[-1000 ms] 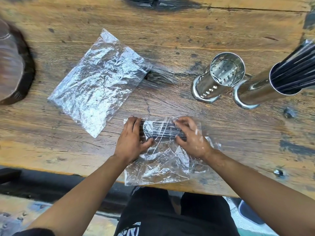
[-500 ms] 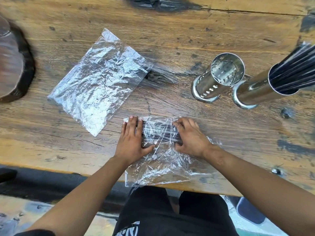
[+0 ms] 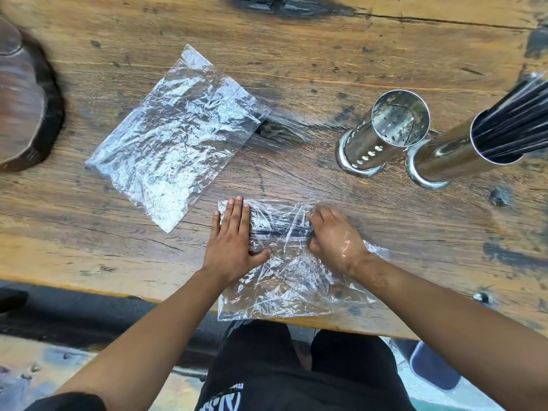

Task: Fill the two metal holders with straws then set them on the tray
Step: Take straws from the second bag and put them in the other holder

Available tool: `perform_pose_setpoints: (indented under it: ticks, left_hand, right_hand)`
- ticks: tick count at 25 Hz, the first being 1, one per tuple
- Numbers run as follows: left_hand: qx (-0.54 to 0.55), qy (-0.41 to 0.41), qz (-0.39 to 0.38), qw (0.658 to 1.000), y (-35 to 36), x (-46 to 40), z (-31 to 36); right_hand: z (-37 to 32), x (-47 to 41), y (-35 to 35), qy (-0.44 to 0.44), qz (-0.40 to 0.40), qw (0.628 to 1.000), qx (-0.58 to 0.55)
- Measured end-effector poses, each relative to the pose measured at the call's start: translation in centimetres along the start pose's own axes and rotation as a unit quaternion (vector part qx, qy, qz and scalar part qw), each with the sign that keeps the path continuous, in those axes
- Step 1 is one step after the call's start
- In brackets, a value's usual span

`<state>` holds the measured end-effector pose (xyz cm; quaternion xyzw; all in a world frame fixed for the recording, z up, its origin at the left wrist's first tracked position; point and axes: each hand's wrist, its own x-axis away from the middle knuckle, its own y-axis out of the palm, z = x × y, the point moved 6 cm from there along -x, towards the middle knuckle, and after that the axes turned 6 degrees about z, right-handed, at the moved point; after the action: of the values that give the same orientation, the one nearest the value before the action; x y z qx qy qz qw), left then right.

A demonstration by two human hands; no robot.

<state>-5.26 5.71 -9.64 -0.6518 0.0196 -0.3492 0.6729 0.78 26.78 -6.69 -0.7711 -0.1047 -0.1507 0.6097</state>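
I look down from a head-worn camera onto a worn wooden counter (image 3: 296, 69). My left hand (image 3: 231, 244) lies flat, fingers straight and together, pressing down the left end of a clear plastic bag (image 3: 284, 277) that sits at the near edge of the counter. Inside it a bundle of black straws (image 3: 281, 226) lies crosswise between my two hands. My right hand (image 3: 335, 235) has its fingers curled around the right end of that bundle through the film — a closed grip on the straws, though motion blur hides the fingertips. To the right and further back stand the two metal holders, nearly touching: the empty holder (image 3: 385, 132), perforated, with nothing inside it, and beside it the filled holder (image 3: 474, 149), dark straws fanning out of its mouth. A second, flattened plastic bag (image 3: 175, 134) lies well apart to the left, and at the far left edge sits a dark wooden slab (image 3: 20, 108), possibly the tray. My judgement is that the step in hand is freeing these straws from their bag — best done by keeping the left palm firmly on the film, drawing the bundle out in one tight bunch so none scatter, then lowering it upright into the empty holder
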Motion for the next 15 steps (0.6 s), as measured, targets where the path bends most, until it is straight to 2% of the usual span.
perform_pose_setpoints:
  ticks: [3, 9, 11, 15]
  left_hand:
    - [0.001, -0.002, -0.004, 1.0, 0.1, 0.0, 0.0]
    - [0.015, 0.0, 0.004, 1.0, -0.1, 0.0, -0.3]
    - [0.015, -0.001, 0.001, 1.0, -0.1, 0.0, -0.5]
    - [0.011, -0.003, -0.008, 1.0, 0.0, 0.0, -0.3]
  right_hand:
    - [-0.4, -0.1, -0.5, -0.001, -0.029, 1.0, -0.006]
    - [-0.4, -0.1, 0.9, 0.053, -0.122, 0.991, -0.004]
    - [-0.1, 0.4, 0.8, 0.065, -0.126, 0.99, -0.019]
    - [0.8, 1.2, 0.4, 0.049, -0.085, 0.995, 0.014]
